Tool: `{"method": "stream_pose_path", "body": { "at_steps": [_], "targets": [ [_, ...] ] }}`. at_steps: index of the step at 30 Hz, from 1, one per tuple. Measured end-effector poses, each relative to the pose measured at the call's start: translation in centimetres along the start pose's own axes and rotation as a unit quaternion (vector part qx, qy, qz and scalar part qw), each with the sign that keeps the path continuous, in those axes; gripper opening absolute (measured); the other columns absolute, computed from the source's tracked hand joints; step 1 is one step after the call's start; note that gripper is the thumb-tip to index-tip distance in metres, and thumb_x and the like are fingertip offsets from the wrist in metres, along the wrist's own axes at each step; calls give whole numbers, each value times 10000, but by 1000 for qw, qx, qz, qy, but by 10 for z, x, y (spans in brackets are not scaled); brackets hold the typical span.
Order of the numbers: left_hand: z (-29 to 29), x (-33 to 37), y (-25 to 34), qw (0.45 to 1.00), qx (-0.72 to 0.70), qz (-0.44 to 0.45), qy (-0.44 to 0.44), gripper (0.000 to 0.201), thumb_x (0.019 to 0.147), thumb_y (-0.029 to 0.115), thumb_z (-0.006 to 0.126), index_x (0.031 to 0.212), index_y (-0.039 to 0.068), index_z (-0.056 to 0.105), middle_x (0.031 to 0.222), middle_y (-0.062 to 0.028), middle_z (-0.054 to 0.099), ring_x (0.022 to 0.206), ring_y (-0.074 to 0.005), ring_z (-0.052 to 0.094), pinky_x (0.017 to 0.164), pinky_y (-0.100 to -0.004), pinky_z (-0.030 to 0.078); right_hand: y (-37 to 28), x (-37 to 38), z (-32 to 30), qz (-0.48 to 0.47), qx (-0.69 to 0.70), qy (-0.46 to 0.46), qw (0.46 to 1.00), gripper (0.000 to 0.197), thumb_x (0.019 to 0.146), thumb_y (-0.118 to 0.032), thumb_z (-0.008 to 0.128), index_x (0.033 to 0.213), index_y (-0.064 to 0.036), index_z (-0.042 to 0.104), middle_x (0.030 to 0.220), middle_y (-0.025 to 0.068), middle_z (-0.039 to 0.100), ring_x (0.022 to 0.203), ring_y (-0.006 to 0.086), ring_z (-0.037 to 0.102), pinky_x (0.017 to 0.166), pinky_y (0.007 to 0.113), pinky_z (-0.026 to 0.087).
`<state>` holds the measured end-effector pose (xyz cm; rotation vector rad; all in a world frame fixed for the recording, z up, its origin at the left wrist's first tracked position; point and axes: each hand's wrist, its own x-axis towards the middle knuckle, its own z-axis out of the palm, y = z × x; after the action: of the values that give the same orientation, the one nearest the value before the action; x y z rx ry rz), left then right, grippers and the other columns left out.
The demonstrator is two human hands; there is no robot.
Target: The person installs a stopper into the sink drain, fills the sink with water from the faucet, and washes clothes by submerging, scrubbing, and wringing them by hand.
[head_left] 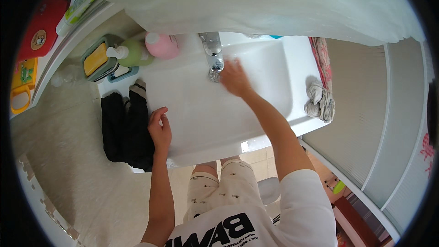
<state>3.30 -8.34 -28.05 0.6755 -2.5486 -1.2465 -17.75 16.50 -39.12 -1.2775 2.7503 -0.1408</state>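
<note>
A white sink (196,110) lies in front of me, with a chrome faucet (213,48) at its back edge. My right hand (234,78) is just right of the faucet's spout, palm down, fingers stretched out and a little blurred. It holds nothing that I can see; whether it touches the spout I cannot tell. At the sink's left side, my left hand (160,130) hovers with its fingers loosely bent and apart, with nothing visible in it. Right beside it, a black garment (123,130) with a grey edge lies folded over the left rim.
A green pump bottle (135,52), a pink bottle (162,45) and a soap box with a yellow bar (96,60) stand at the back left. Grey-white cloths (320,100) and a red patterned cloth (321,61) lie on the right rim. A whitish curtain (256,0) hangs above the back.
</note>
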Motion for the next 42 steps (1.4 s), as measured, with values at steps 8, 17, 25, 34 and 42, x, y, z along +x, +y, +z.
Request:
{"method": "stream_pose_path", "body": {
  "at_steps": [8, 17, 25, 34, 42],
  "targets": [
    [-2, 2, -2, 1000, 11, 11, -23, 180, 879, -76, 523, 989, -7, 648, 979, -132, 674, 919, -274, 654, 824, -326, 515, 0, -120, -74, 227, -122, -176, 950, 763, 967, -402, 462, 1510, 43, 165, 1592, 216, 137, 1486, 335, 104, 1203, 483, 82],
    [-7, -1, -5, 999, -12, -13, -33, 196, 868, -89, 523, 990, -7, 652, 971, -126, 671, 901, -249, 651, 809, -310, 510, -60, -95, -3, 290, 97, -56, 950, 739, 960, -372, 481, 1500, 47, 198, 1591, 211, 143, 1477, 378, 113, 1173, 554, 103],
    [0, -3, 0, 1000, -4, -4, -15, 226, 861, -106, 504, 998, -10, 656, 973, -125, 672, 907, -234, 656, 795, -294, 511, -94, 58, 22, 384, 272, 214, 856, 708, 913, -252, 581, 1461, 56, 255, 1533, 268, 233, 1453, 396, 168, 1163, 568, 121],
    [5, -7, -16, 999, -37, -26, 10, 234, 861, -103, 508, 1009, -6, 662, 974, -117, 684, 902, -237, 661, 790, -299, 515, -198, -8, 8, -6, 384, -22, 923, 663, 973, -361, 456, 1504, -24, 248, 1589, 169, 188, 1467, 335, 187, 1168, 565, 129],
    [5, -5, -4, 999, -22, 11, -20, 199, 860, -103, 510, 972, -10, 646, 961, -128, 676, 895, -247, 659, 771, -298, 515, 61, -188, -75, -33, 13, -267, 963, 505, 970, -368, 448, 1399, -102, 469, 1545, 99, 324, 1418, 265, 309, 1152, 467, 241]
  ]
}}
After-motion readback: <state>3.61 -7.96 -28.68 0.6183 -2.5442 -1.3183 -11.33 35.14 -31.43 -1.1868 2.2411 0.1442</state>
